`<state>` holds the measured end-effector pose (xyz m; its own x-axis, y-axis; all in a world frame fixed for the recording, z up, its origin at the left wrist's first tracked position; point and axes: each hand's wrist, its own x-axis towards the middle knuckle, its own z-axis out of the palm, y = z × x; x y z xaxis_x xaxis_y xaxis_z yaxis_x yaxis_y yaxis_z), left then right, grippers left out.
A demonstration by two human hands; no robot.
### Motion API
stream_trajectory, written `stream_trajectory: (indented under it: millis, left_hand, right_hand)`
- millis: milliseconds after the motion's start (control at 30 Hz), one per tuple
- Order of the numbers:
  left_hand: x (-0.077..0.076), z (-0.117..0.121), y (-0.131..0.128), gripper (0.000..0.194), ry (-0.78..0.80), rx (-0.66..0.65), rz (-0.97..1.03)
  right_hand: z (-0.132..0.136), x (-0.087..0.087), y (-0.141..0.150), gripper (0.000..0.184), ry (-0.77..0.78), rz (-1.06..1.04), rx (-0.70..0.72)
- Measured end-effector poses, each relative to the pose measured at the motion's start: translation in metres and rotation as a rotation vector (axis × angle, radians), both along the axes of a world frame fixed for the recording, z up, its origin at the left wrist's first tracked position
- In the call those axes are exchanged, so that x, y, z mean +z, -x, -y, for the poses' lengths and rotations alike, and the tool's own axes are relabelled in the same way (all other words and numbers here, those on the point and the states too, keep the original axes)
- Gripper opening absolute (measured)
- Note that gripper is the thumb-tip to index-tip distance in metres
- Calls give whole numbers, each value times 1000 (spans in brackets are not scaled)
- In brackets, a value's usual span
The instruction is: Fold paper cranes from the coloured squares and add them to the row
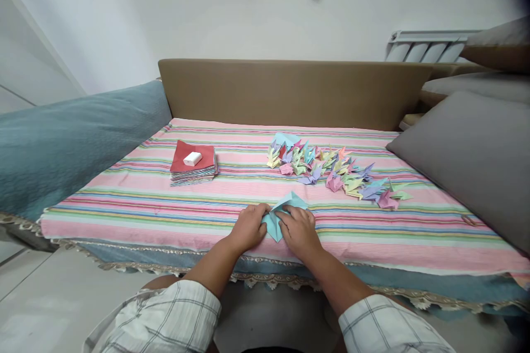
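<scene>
A light blue sheet of paper (280,213), partly folded, lies on the striped cloth (144,204) near its front edge. My left hand (249,226) presses on the sheet's left side with fingers curled. On the sheet's right side rests my right hand (300,229), its fingers bent down onto the paper. Both hands grip the fold between them.
A stack of coloured paper squares (194,168) with a red top sheet and a small white block (192,158) sits at the left. Several folded paper cranes (331,171) lie scattered at the centre right. A grey cushion (472,160) is at the right, a blue cover (62,138) at the left.
</scene>
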<state>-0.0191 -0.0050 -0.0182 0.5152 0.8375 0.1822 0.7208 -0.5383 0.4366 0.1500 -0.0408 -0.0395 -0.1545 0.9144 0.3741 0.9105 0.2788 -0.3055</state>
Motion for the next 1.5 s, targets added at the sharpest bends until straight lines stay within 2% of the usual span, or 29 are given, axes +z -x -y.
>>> stream_trajectory:
  millis: [167,233,367,600,700,767,833,867,933,1000,1100,1233,1367,1500]
  left_hand:
    - [2,-1,2,64,48,21,87]
    - [4,-1,4,67,60,8,102]
    - [9,3,6,63,95,-16,118]
    - [1,-1,-3,42,-3,96,115]
    - [1,-3,-5,46,8,93,113]
    - [3,-3,-4,48,21,88,104]
    - [6,-2,-4,48,29,94,96]
    - [7,-2,-4,47,28,99,93]
    - [8,-2,-4,47,25,104,93]
    - [8,-2,-4,47,23,94,96]
    - [8,-2,-5,48,29,98,102]
    - [9,0,-5,42,18,94,99]
    - [9,1,-6,35,-9,103,98]
    - [7,2,-7,34,-35,112,102]
  right_hand:
    - [2,1,2,30,-11,9,40]
    - [3,1,3,28,-16,18,46]
    - [5,2,7,23,-11,50,31]
    - [9,10,6,22,-61,-7,67]
    - [7,17,-6,25,-156,-170,79]
    - [2,21,-17,27,-272,-389,-36]
    - [-5,21,-27,32,-318,-655,-113]
    - [-9,20,-32,36,-274,-798,-123]
    - [-16,16,-37,45,-87,-1036,-83]
    - [-20,12,-39,53,81,-1150,-7]
    - [-21,9,-36,60,186,-1127,56]
    - [-18,10,-32,60,192,-1022,60]
    - [-15,14,-29,60,256,-1036,117]
    - [-14,12,-26,59,245,-1046,199]
